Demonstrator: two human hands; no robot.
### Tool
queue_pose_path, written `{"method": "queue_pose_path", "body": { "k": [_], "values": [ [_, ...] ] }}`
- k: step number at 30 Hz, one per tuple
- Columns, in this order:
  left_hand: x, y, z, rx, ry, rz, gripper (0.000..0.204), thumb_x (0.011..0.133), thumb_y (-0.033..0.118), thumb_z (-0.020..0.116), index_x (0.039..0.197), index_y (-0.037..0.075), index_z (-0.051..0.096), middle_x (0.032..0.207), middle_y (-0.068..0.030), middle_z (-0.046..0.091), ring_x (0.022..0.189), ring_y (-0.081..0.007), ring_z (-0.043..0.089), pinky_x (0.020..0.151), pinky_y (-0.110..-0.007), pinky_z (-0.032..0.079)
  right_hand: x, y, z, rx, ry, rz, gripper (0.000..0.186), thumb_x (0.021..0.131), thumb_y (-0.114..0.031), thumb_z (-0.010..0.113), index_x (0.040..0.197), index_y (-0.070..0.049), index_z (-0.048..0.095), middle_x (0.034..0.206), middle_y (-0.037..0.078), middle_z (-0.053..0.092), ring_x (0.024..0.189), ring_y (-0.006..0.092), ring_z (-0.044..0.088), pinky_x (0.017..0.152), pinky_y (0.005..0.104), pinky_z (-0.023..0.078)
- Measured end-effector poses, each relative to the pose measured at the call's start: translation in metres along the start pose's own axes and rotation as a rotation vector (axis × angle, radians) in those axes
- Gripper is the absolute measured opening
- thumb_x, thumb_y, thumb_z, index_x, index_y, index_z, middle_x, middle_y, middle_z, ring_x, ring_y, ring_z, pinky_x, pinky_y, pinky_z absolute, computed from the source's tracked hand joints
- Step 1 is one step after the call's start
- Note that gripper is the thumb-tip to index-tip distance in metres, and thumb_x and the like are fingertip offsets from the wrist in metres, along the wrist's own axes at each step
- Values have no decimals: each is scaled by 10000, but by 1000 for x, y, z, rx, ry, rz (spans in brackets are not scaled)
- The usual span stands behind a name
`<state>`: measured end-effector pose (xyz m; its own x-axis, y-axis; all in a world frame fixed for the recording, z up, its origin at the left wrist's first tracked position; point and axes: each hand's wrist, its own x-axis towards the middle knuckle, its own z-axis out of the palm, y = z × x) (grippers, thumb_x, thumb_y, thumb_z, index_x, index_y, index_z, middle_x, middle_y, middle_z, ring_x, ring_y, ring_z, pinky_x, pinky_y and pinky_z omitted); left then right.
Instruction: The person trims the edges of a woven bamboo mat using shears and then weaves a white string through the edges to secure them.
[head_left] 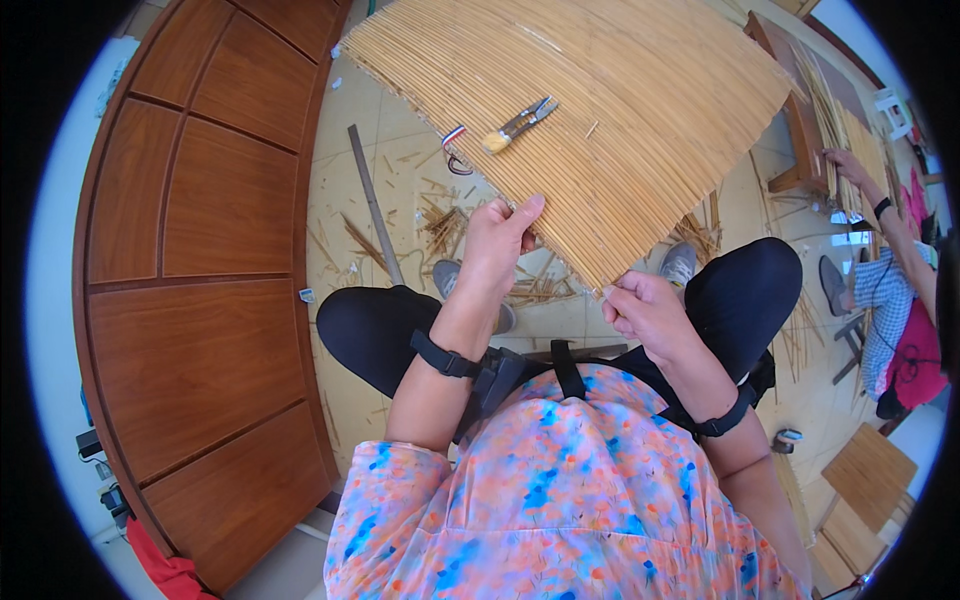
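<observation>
A wide mat of thin tan reed or bamboo sticks (640, 110) spreads out in front of me, its near edge over my knees. My left hand (496, 243) grips that edge on the left, thumb on top and fingers curled beneath. At the near right corner my right hand (648, 308) pinches the mat's end between thumb and fingers; what lies inside the pinch is too small to make out. Pliers (521, 124) with a yellowish handle end rest on the mat beyond my left hand. By the left edge hangs a striped red, white and blue band (454, 135).
Cut stick pieces (440, 225) litter the floor, beside a long dark bar (375, 205). Brown wooden panels (225, 200) stand along the left. At right, another person's hand (848, 165) touches sticks on a wooden table (797, 150). A wooden stool (870, 475) stands lower right.
</observation>
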<state>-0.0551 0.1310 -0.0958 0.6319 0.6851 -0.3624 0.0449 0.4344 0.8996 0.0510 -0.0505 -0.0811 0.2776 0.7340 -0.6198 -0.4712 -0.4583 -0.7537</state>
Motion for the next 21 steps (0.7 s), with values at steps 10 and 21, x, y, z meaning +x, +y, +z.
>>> {"method": "queue_pose_path", "body": {
  "k": [10,21],
  "values": [
    [3,0,-8,81,44,-35,286,878,299,591,740,55,534,601,-5,528,498,-85,470,476,-211,365,-2,-4,5,24,16,18,119,886,-124,516,830,-21,538,650,18,521,454,30,355,391,177,233],
    [-1,7,-12,143,-14,-73,275,863,281,606,778,21,573,632,-18,541,527,-85,492,489,-222,398,0,0,1,18,-7,3,160,883,-168,535,847,-13,551,663,20,547,496,50,414,418,185,298]
  ]
}}
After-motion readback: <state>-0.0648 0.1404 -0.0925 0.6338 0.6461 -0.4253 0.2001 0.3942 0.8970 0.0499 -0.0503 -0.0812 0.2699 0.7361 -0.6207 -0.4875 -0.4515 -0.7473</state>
